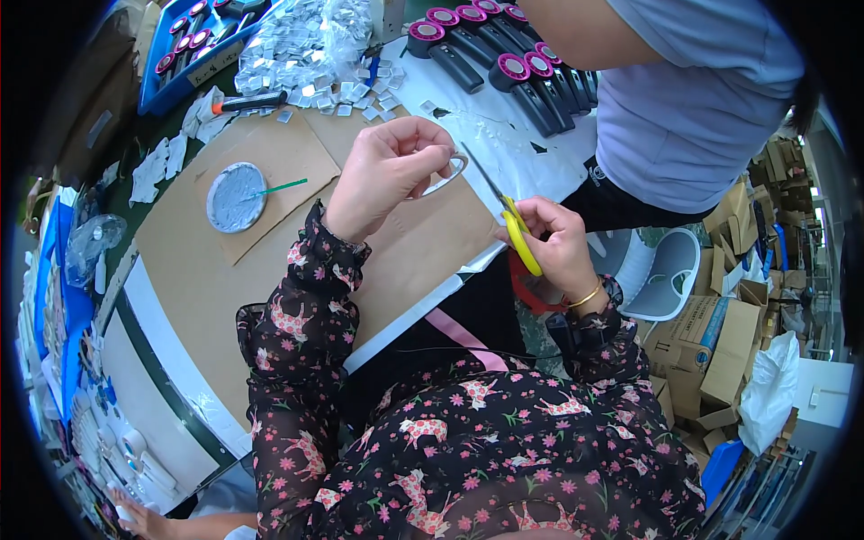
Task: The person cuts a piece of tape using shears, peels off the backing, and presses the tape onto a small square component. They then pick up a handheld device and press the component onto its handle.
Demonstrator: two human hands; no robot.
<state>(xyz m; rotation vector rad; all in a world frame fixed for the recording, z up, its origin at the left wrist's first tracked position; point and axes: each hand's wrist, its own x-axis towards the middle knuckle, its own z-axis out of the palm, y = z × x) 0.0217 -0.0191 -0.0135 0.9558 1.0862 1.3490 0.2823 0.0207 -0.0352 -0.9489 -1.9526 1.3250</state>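
Floral sleeves frame both hands: left hand [389, 171] pinches a ring [447, 176] above the table [270, 261]; right hand [558, 243] grips yellow scissors [513, 220], blades near it. Trimming seems underway; steady aim needed.

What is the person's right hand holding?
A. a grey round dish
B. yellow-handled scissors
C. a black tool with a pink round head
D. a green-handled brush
B: the right hand grips yellow-handled scissors, blades pointing toward the small clear ring pinched in the left hand.
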